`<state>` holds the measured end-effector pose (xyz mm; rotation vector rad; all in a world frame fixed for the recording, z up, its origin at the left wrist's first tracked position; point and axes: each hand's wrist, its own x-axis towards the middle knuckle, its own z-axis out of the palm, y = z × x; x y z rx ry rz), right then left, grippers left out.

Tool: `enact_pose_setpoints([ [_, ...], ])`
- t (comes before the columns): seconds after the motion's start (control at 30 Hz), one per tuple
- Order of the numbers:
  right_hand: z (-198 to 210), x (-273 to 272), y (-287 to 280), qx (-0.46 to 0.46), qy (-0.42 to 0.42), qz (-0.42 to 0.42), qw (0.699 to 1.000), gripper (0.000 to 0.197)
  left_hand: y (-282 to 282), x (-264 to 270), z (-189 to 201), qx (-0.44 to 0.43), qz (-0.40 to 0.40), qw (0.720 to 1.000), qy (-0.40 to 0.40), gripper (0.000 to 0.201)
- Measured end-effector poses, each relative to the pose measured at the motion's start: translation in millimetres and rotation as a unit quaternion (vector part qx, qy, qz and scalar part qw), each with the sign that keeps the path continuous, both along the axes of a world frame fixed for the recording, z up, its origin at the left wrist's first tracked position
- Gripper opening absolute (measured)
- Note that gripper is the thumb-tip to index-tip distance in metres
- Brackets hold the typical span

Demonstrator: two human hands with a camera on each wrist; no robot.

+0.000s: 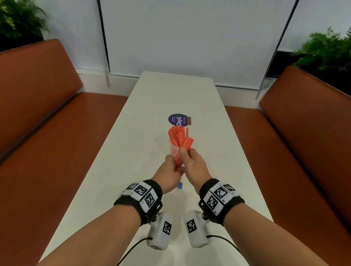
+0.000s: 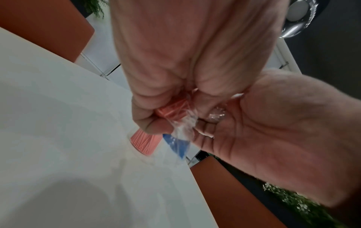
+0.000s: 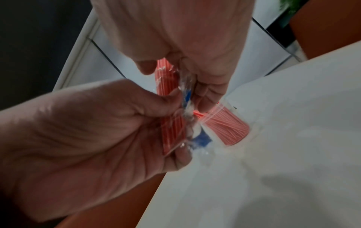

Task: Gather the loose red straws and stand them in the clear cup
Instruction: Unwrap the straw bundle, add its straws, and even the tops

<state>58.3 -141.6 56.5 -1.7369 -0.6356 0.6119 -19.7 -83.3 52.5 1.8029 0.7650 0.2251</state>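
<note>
A clear cup (image 1: 171,149) stands on the white table (image 1: 142,194) with several red straws (image 1: 180,137) fanned out of it; the same straws (image 2: 144,143) (image 3: 228,129) show in both wrist views. Just in front of the cup, both hands hold a second bundle of red straws (image 1: 177,160) (image 2: 171,108) (image 3: 171,123) in a clear plastic wrapper (image 2: 181,128) (image 3: 201,138) with a blue patch. My left hand (image 1: 170,171) (image 2: 156,92) (image 3: 97,131) grips the bundle from the left. My right hand (image 1: 191,162) (image 2: 254,131) (image 3: 195,54) pinches it from the right.
A round purple sticker (image 1: 177,120) lies on the table beyond the cup. Orange benches (image 1: 31,117) (image 1: 321,137) run along both sides, with green plants (image 1: 9,13) behind them. Cables trail from the wrist cameras near the front edge.
</note>
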Motion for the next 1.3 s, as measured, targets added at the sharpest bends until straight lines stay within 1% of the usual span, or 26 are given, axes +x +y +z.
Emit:
enact_pose_setpoints([
  [0.1,-5,-4,1,-0.028,-0.049,0.019,0.998,0.034,0,-3,1,0.032,-0.012,0.999,0.018,0.026],
  [0.17,-9,-6,2,-0.039,-0.035,0.046,0.998,0.039,3,-7,-1,0.053,-0.018,0.998,0.031,0.027],
  [0.23,-8,-6,4,-0.006,0.033,0.053,0.998,0.040,7,-9,-4,0.060,-0.021,0.997,0.039,0.027],
  [0.33,3,-3,7,0.068,0.147,0.027,0.986,0.038,8,-9,-6,0.067,-0.030,0.997,0.034,0.037],
  [0.4,10,-2,9,0.096,0.184,0.012,0.978,0.036,5,-8,-5,0.075,-0.033,0.996,0.027,0.041],
  [0.47,12,-1,12,0.108,0.196,0.010,0.975,0.034,4,-8,-3,0.063,-0.034,0.997,0.008,0.051],
  [0.5,14,-1,14,0.109,0.191,0.009,0.976,0.032,4,-8,-2,0.061,-0.037,0.997,0.004,0.052],
  [0.6,22,2,17,0.110,0.140,0.005,0.984,0.031,7,-9,1,0.068,-0.048,0.996,0.009,0.036],
  [0.63,25,5,17,0.117,0.130,0.000,0.984,0.032,9,-10,2,0.070,-0.053,0.996,0.012,0.035],
  [0.77,44,14,15,0.161,0.094,-0.044,0.982,0.028,13,-17,1,0.077,-0.098,0.990,0.062,0.049],
  [0.83,52,19,14,0.204,0.094,-0.079,0.971,0.031,15,-21,-1,0.093,-0.125,0.981,0.111,0.055],
  [0.9,56,27,13,0.234,0.094,-0.120,0.960,0.028,20,-24,-2,0.119,-0.141,0.971,0.155,0.057],
  [0.97,55,37,11,0.235,0.079,-0.151,0.957,0.023,25,-27,-3,0.147,-0.150,0.961,0.178,0.060],
  [1.1,48,49,3,0.222,0.052,-0.181,0.957,0.021,33,-28,-6,0.204,-0.162,0.937,0.232,0.084],
  [1.17,45,52,-2,0.211,0.037,-0.188,0.959,0.021,35,-26,-5,0.236,-0.162,0.923,0.255,0.081],
  [1.3,35,56,-9,0.181,0.015,-0.178,0.967,0.019,42,-19,-1,0.291,-0.131,0.910,0.263,0.069],
])
